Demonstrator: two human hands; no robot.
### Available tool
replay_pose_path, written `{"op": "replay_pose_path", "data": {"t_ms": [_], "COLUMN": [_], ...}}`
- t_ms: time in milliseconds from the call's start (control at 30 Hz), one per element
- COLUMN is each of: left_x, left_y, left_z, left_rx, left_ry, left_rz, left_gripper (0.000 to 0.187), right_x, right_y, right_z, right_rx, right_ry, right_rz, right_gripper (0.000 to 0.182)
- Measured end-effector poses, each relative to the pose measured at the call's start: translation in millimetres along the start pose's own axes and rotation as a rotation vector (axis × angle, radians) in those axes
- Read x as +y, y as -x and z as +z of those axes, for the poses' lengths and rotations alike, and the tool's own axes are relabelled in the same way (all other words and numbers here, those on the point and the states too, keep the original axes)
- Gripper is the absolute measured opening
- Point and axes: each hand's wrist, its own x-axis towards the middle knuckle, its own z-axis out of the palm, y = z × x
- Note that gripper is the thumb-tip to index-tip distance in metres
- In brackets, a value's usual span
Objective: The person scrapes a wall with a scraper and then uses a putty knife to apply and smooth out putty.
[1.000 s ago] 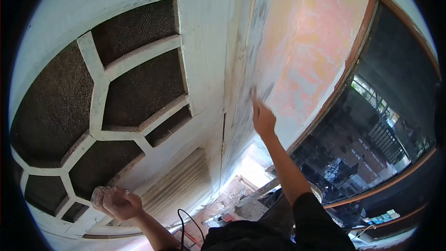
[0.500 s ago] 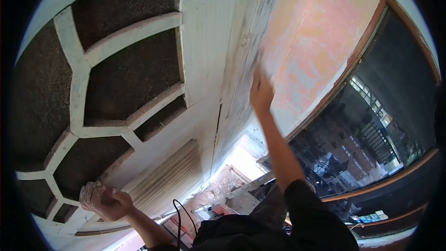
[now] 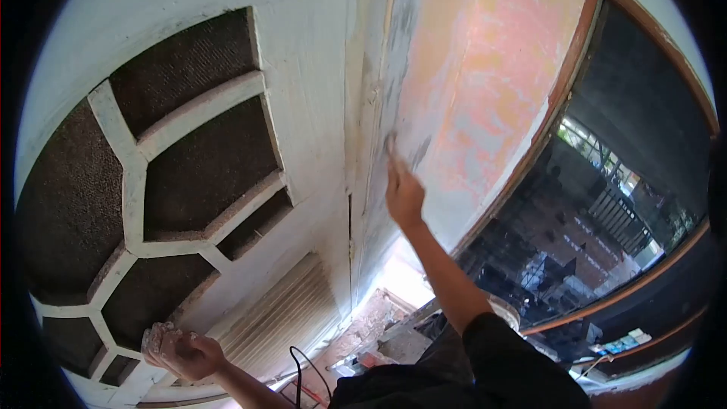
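Note:
My right hand (image 3: 405, 195) is raised against the wall (image 3: 447, 98), closed round a small putty knife. Its thin dark blade (image 3: 390, 142) is blurred and meets the wall near a groove beside the white panel. Grey smears mark the plaster there, next to pink and yellow patches. Lower left, my left hand (image 3: 195, 354) is closed round a whitish-grey lump of putty (image 3: 159, 342), and its fingers look coated with the same stuff. That hand is in front of the lower part of the white lattice (image 3: 135, 197).
Dark mesh (image 3: 68, 189) fills the lattice openings at left. A brown-framed glass window (image 3: 560, 235) stands on the right, with reflections in it. Below are a ribbed panel (image 3: 276, 299), a black cable (image 3: 297, 375) and the rim of a bucket (image 3: 506, 309) by my right arm.
The view has shifted, so the wall and lattice sit farther left and the lattice lower. My right hand appears lower along the wall. My left hand keeps its closed grip.

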Motion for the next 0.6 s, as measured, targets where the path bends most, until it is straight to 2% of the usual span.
{"op": "replay_pose_path", "data": {"t_ms": [33,100,133,167,200,267,333,400,500,567,600], "left_x": [-3,0,0,-2,2,2,-2,-3,-3,1,1], "left_y": [2,1,0,-1,-1,-2,-1,-1,-1,-1,-3], "left_z": [-2,4,2,2,9,3,1,2,1,-1,3], "left_rx": [-0.001,0.031,0.041,0.040,0.069,0.059,0.026,0.039,0.030,0.035,0.048], "left_ry": [0.017,0.013,0.009,-0.001,-0.008,0.015,0.004,0.002,-0.029,-0.023,-0.012], "left_rz": [0.006,0.004,-0.006,0.031,0.014,-0.022,0.013,0.009,0.015,0.002,0.002], "left_gripper": [0.034,0.034,0.035,0.035,0.035,0.036,0.036,0.036,0.037,0.037,0.038], "right_x": [21,78,98,99,93,66,13,-20,6,42,62], "right_y": [31,92,121,128,118,70,2,-37,5,43,63], "right_z": [13,6,-2,-7,-12,-19,-44,-50,1,-8,-15], "right_rx": [0.040,-0.662,-0.651,-0.603,-0.442,-0.241,-0.088,0.057,0.082,-0.509,-0.550], "right_ry": [-0.013,0.549,0.392,0.423,0.255,0.219,0.036,-0.092,-0.074,0.424,0.373], "right_rz": [-0.005,0.167,0.157,0.282,0.275,0.232,0.182,0.054,-0.042,0.269,0.220], "right_gripper": [0.037,0.039,0.039,0.039,0.037,0.036,0.032,0.032,0.031,0.031,0.034]}}
